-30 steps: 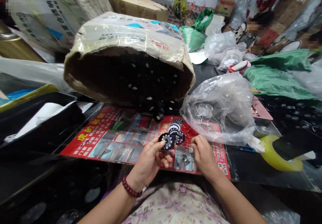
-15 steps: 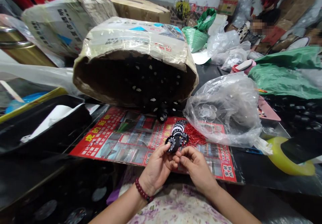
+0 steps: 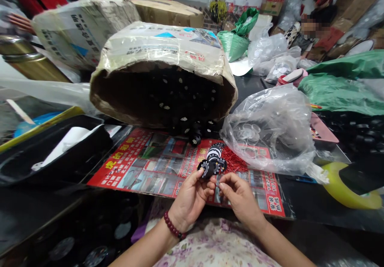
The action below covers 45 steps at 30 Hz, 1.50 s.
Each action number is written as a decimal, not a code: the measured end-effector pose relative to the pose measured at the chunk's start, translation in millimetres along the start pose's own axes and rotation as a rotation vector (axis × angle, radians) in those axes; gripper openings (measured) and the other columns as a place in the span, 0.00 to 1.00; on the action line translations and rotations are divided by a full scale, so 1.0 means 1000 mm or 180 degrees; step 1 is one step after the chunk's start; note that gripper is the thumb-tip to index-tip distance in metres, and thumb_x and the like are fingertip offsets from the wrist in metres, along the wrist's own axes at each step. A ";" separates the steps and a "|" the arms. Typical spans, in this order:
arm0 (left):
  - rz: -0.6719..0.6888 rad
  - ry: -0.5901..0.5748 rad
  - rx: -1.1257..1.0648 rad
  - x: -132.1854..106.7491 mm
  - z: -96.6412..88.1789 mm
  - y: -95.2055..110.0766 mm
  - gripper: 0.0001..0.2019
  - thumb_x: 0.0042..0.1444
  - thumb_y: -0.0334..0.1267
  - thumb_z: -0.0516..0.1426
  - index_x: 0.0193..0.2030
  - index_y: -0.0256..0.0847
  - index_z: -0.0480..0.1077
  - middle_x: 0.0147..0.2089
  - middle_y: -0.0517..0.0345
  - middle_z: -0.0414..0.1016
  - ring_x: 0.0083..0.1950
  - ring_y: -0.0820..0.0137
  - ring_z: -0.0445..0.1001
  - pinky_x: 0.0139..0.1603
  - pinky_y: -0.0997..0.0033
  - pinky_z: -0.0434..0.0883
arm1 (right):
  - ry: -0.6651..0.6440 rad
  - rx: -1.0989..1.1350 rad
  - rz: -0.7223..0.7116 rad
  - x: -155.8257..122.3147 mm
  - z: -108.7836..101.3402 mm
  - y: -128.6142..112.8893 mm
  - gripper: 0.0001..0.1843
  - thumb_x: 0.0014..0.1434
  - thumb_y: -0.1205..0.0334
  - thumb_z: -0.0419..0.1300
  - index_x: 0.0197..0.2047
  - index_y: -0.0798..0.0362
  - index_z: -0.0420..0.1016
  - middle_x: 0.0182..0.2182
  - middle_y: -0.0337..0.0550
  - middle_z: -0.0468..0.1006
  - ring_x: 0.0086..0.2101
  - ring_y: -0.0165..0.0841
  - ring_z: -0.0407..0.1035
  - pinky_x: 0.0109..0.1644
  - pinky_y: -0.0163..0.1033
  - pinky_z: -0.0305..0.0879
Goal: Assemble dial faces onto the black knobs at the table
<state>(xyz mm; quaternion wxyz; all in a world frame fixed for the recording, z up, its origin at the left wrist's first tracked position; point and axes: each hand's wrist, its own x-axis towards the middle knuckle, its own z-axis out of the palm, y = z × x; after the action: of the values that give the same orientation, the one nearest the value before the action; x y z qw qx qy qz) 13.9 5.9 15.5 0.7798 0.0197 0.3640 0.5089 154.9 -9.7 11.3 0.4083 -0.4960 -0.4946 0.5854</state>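
My left hand (image 3: 190,198), with a dark red bead bracelet on the wrist, pinches a small black round dial (image 3: 207,169) with white markings and holds it up over the red printed poster (image 3: 144,163). My right hand (image 3: 237,197) is right beside it, fingertips pinched close to the dial; what it holds is too small to make out. Just behind the hands lie a short stack of black and white dials (image 3: 215,155) and a heap of small red pieces (image 3: 235,162).
A big torn cardboard box (image 3: 162,55) lies on its side, full of black parts. A clear plastic bag (image 3: 270,131) of clear discs is at the right, a yellow tape roll (image 3: 345,193) beyond it, black trays (image 3: 60,155) at the left. Other people sit at the far right.
My right hand came off the poster by the red pieces and moved up next to my left hand. The left hand kept hold of the dial.
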 end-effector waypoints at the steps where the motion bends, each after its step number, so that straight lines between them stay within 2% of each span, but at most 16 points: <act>1: -0.0019 0.0000 -0.0029 0.000 0.000 0.000 0.14 0.62 0.31 0.47 0.29 0.30 0.69 0.22 0.51 0.76 0.18 0.76 0.73 0.19 0.82 0.72 | -0.0028 0.0086 0.0019 0.000 0.001 0.000 0.08 0.55 0.57 0.59 0.34 0.52 0.69 0.27 0.36 0.70 0.26 0.28 0.62 0.28 0.33 0.58; 3: -0.0056 0.0024 -0.0096 0.001 0.001 0.000 0.15 0.62 0.31 0.46 0.29 0.30 0.69 0.22 0.52 0.76 0.19 0.76 0.73 0.19 0.82 0.72 | -0.0060 0.0152 -0.0013 -0.001 0.003 0.001 0.08 0.54 0.58 0.61 0.35 0.52 0.71 0.29 0.37 0.72 0.28 0.29 0.64 0.31 0.33 0.59; 6: -0.0077 0.0037 -0.0109 0.002 0.000 -0.002 0.13 0.62 0.31 0.47 0.30 0.31 0.68 0.22 0.53 0.75 0.20 0.77 0.73 0.20 0.82 0.72 | 0.0015 -0.0050 -0.0160 0.000 0.004 0.004 0.06 0.55 0.59 0.59 0.32 0.53 0.71 0.27 0.37 0.71 0.29 0.29 0.64 0.33 0.33 0.60; 10: 0.0370 0.0057 0.0492 0.004 -0.004 -0.005 0.03 0.56 0.33 0.55 0.36 0.35 0.65 0.28 0.56 0.77 0.18 0.76 0.73 0.12 0.85 0.66 | 0.0362 -0.0511 -0.0427 0.004 -0.003 0.002 0.07 0.58 0.59 0.56 0.31 0.53 0.70 0.26 0.37 0.69 0.27 0.29 0.63 0.32 0.34 0.60; 12: 0.0616 -0.0010 0.0927 0.003 -0.006 -0.007 0.12 0.51 0.35 0.59 0.42 0.39 0.64 0.29 0.60 0.75 0.17 0.75 0.72 0.09 0.84 0.64 | 0.0433 -0.0869 -0.0722 0.007 -0.006 -0.003 0.07 0.59 0.61 0.55 0.31 0.53 0.70 0.28 0.39 0.70 0.29 0.30 0.64 0.34 0.35 0.61; 15: 0.0676 -0.0226 0.1332 0.003 -0.008 -0.010 0.22 0.48 0.36 0.61 0.50 0.41 0.61 0.25 0.65 0.72 0.18 0.73 0.73 0.10 0.82 0.65 | 0.0291 -0.1549 -0.1243 0.011 -0.006 -0.011 0.06 0.59 0.66 0.54 0.31 0.53 0.70 0.36 0.44 0.71 0.38 0.34 0.66 0.42 0.39 0.62; 18: 0.0631 -0.0364 0.1472 0.002 -0.009 -0.012 0.25 0.47 0.36 0.61 0.53 0.39 0.61 0.24 0.64 0.72 0.18 0.72 0.73 0.11 0.81 0.66 | 0.0144 -0.2044 -0.1457 0.012 -0.003 -0.013 0.08 0.59 0.70 0.52 0.32 0.53 0.70 0.43 0.48 0.69 0.46 0.38 0.64 0.48 0.43 0.62; 20: 0.0588 -0.0419 0.1487 0.001 -0.009 -0.012 0.26 0.47 0.36 0.61 0.54 0.38 0.61 0.23 0.64 0.72 0.18 0.72 0.73 0.12 0.81 0.66 | 0.0104 -0.2114 -0.1479 0.013 0.000 -0.011 0.08 0.59 0.71 0.51 0.33 0.53 0.70 0.44 0.48 0.69 0.47 0.38 0.64 0.50 0.44 0.62; 28: 0.0539 -0.0599 0.1559 0.000 -0.010 -0.011 0.21 0.52 0.36 0.59 0.52 0.37 0.63 0.24 0.62 0.72 0.18 0.74 0.72 0.12 0.81 0.68 | 0.0116 -0.1868 -0.1394 0.015 0.002 -0.003 0.07 0.60 0.71 0.52 0.33 0.53 0.69 0.43 0.46 0.68 0.44 0.34 0.65 0.48 0.39 0.62; 36: 0.0616 -0.0521 0.1674 0.004 -0.014 -0.013 0.21 0.51 0.39 0.60 0.51 0.37 0.64 0.23 0.63 0.72 0.16 0.75 0.70 0.12 0.80 0.68 | 0.0164 -0.1731 -0.1385 0.018 0.003 -0.003 0.06 0.57 0.70 0.52 0.30 0.52 0.66 0.39 0.45 0.69 0.40 0.34 0.66 0.44 0.39 0.63; 38: 0.0644 -0.0519 0.1727 0.005 -0.015 -0.014 0.21 0.51 0.38 0.59 0.52 0.37 0.64 0.20 0.64 0.71 0.15 0.75 0.69 0.12 0.80 0.67 | 0.0252 -0.1615 -0.1217 0.019 0.002 -0.002 0.03 0.55 0.69 0.55 0.34 0.52 0.65 0.37 0.42 0.69 0.38 0.34 0.66 0.43 0.39 0.63; 42: 0.0603 -0.0525 0.1798 0.004 -0.016 -0.014 0.20 0.52 0.38 0.58 0.52 0.36 0.63 0.17 0.66 0.69 0.14 0.75 0.67 0.12 0.79 0.67 | 0.0155 -0.0818 -0.0516 0.022 0.000 0.001 0.19 0.51 0.66 0.59 0.47 0.49 0.59 0.36 0.40 0.71 0.37 0.33 0.68 0.41 0.38 0.65; 45: 0.0545 -0.0548 0.1839 0.004 -0.016 -0.013 0.21 0.53 0.38 0.57 0.53 0.35 0.62 0.16 0.65 0.69 0.14 0.74 0.67 0.12 0.80 0.67 | -0.0023 -0.0246 -0.0194 0.023 0.001 0.000 0.21 0.50 0.65 0.60 0.47 0.49 0.58 0.36 0.39 0.71 0.37 0.32 0.69 0.41 0.38 0.65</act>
<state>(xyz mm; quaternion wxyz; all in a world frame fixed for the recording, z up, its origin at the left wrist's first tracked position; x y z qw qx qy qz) 15.5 -3.1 -4.0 0.7242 0.3141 0.4232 0.4448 150.2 12.0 6.9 0.4047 -0.4940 -0.5332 0.5550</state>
